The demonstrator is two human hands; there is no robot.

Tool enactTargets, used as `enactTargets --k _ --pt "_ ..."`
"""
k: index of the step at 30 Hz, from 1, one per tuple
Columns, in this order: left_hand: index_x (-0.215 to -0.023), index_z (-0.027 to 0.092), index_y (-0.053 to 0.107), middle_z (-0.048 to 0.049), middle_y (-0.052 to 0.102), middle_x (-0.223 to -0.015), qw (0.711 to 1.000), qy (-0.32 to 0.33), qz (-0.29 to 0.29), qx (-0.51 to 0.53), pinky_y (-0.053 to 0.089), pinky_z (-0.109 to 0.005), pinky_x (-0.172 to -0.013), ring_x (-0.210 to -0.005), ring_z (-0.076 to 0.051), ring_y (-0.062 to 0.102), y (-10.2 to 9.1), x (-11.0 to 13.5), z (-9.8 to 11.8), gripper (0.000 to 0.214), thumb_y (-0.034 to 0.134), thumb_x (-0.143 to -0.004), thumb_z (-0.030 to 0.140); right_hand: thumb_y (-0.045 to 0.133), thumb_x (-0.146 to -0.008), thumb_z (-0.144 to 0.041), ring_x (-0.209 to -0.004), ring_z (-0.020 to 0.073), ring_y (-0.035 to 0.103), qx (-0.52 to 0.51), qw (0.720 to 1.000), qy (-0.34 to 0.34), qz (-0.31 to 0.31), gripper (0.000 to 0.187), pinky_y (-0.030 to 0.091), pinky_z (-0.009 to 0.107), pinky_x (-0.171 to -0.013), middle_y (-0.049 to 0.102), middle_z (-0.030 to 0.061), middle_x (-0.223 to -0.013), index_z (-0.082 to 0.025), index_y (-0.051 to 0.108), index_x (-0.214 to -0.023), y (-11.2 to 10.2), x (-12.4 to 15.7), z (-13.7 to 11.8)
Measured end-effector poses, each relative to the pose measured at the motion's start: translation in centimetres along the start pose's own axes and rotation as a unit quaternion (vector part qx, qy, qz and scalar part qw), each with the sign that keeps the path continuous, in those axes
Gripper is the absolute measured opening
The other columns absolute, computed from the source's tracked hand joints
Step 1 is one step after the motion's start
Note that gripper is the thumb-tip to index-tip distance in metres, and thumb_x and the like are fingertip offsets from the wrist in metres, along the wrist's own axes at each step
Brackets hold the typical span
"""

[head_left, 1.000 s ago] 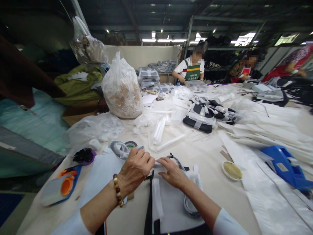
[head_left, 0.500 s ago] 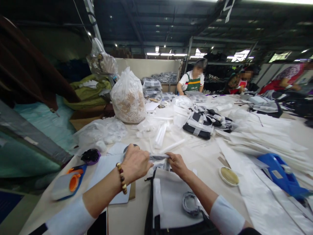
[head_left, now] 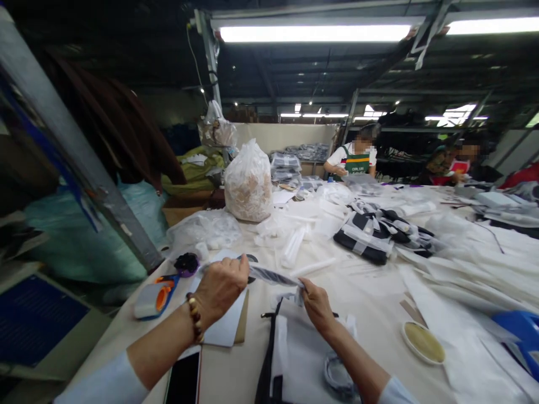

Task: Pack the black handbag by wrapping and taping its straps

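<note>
My left hand [head_left: 221, 286], with a bead bracelet at the wrist, is closed on one end of a narrow strip of clear plastic film [head_left: 272, 275]. My right hand [head_left: 316, 306] pinches the strip's other end, so it stretches taut between both hands above the table. Under my hands lies a white and black garment piece [head_left: 295, 348] with a dark strap. A small roll of tape [head_left: 334, 375] rests on it near my right forearm.
A phone [head_left: 184, 379] and an orange-and-blue tool [head_left: 154, 298] lie at the left. A round dish [head_left: 422, 342] sits at the right, a blue object [head_left: 522, 331] beyond it. A full plastic bag [head_left: 248, 182], folded garments [head_left: 379, 233] and white sheets cover the table. Other people work at the far end.
Both hands rose from the garment piece and moved apart, pulling the plastic strip out longer between them. The camera tilted up and shifted left.
</note>
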State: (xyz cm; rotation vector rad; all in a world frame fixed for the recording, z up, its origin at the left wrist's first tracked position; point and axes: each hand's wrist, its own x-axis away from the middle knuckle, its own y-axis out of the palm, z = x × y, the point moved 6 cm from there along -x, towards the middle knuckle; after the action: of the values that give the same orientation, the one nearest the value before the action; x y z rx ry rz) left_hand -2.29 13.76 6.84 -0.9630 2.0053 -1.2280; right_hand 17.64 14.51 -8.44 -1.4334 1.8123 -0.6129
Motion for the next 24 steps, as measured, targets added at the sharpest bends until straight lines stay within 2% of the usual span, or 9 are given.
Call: enactTargets --k 5,7,9,11,13,16,18,21,24 --pt "-0.109 0.002 0.054 -0.0161 0.062 -0.072 0.994 -0.055 0.066 -0.064 0.040 -0.029 -0.052 -0.067 -0.023 0.060 -2.6 -0.6 -2.3 0.040 0.026 -0.080 -0.001 0.035 -0.078 -0.016 -0.078 0.0200 0.064 -0.025 0.999 -0.040 0.000 0.033 0.045 0.027 -0.070 0.069 0.0071 -0.082 -0.017 0.061 -0.098 -0.1 1.2 -0.9" --pt "-0.112 0.002 0.052 -0.0210 0.062 -0.084 0.988 -0.104 0.078 -0.080 0.039 -0.030 -0.051 -0.067 -0.024 0.060 -3.2 -0.5 -4.0 0.041 0.026 -0.081 0.001 0.035 -0.077 -0.016 -0.072 0.0202 0.064 -0.032 0.999 -0.041 0.000 0.032 0.045 0.027 -0.066 0.069 0.0069 -0.077 -0.017 0.062 -0.093 -0.1 1.6 -0.5" --pt "-0.114 0.007 0.051 -0.0241 0.058 -0.105 0.982 -0.124 0.110 -0.090 0.041 -0.033 -0.055 -0.077 -0.026 0.059 -4.1 0.1 -5.4 0.041 0.027 -0.082 0.003 0.035 -0.074 -0.015 -0.068 0.0204 0.064 -0.037 0.999 -0.032 0.002 0.032 0.045 0.027 -0.062 0.069 0.0063 -0.072 -0.018 0.063 -0.088 -0.2 1.9 0.3" --pt "-0.109 0.014 0.055 -0.0196 0.051 -0.120 0.980 -0.088 0.149 -0.099 0.042 -0.039 -0.066 -0.096 -0.030 0.054 -5.1 1.0 -5.7 0.039 0.028 -0.082 0.004 0.035 -0.073 -0.015 -0.064 0.0201 0.064 -0.044 0.999 -0.022 0.004 0.032 0.045 0.027 -0.060 0.069 0.0053 -0.069 -0.019 0.064 -0.086 -0.4 2.0 1.3" --pt "-0.097 0.016 0.059 -0.0142 0.056 -0.114 0.978 -0.035 0.165 -0.122 0.037 -0.047 -0.083 -0.106 -0.030 0.047 -5.8 2.1 -5.3 0.036 0.029 -0.082 0.003 0.034 -0.073 -0.017 -0.060 0.0194 0.063 -0.055 0.998 -0.018 0.002 0.032 0.045 0.027 -0.058 0.068 0.0039 -0.066 -0.019 0.064 -0.085 -0.5 1.9 2.1" --pt "-0.081 0.015 0.058 -0.0100 0.061 -0.082 0.977 -0.028 0.142 -0.154 0.026 -0.050 -0.096 -0.089 -0.025 0.053 -6.0 3.8 -4.8 0.032 0.028 -0.082 0.004 0.033 -0.074 -0.021 -0.059 0.0188 0.062 -0.075 0.997 -0.022 -0.006 0.033 0.045 0.027 -0.058 0.068 0.0029 -0.066 -0.019 0.063 -0.087 -0.6 1.4 2.7" --pt "-0.077 0.014 0.056 -0.0087 0.057 -0.073 0.984 -0.070 0.106 -0.128 0.031 -0.047 -0.092 -0.075 -0.022 0.054 -5.7 5.0 -4.7 0.031 0.027 -0.081 0.002 0.032 -0.074 -0.022 -0.061 0.0195 0.063 -0.084 0.996 -0.027 -0.009 0.034 0.046 0.028 -0.060 0.069 0.0042 -0.068 -0.018 0.062 -0.088 -0.6 1.0 2.9" --pt "-0.081 0.013 0.051 -0.0088 0.056 -0.079 0.990 -0.137 0.029 0.015 0.041 -0.035 -0.078 -0.073 -0.020 0.054 -4.9 7.3 -4.5 0.029 0.029 -0.072 -0.002 0.031 -0.073 -0.023 -0.064 0.0208 0.063 -0.092 0.995 -0.033 -0.007 0.035 0.047 0.030 -0.062 0.069 0.0072 -0.072 -0.016 0.063 -0.088 -0.7 0.4 2.9" --pt "-0.085 0.016 0.047 -0.0040 0.055 -0.086 0.964 -0.171 -0.044 0.197 0.040 -0.026 -0.074 -0.080 -0.016 0.054 -4.1 10.2 -3.1 0.031 0.036 -0.061 0.001 0.032 -0.073 -0.024 -0.065 0.0210 0.063 -0.096 0.995 -0.037 -0.004 0.034 0.047 0.030 -0.063 0.069 0.0071 -0.073 -0.017 0.063 -0.085 -0.6 -0.1 3.0"
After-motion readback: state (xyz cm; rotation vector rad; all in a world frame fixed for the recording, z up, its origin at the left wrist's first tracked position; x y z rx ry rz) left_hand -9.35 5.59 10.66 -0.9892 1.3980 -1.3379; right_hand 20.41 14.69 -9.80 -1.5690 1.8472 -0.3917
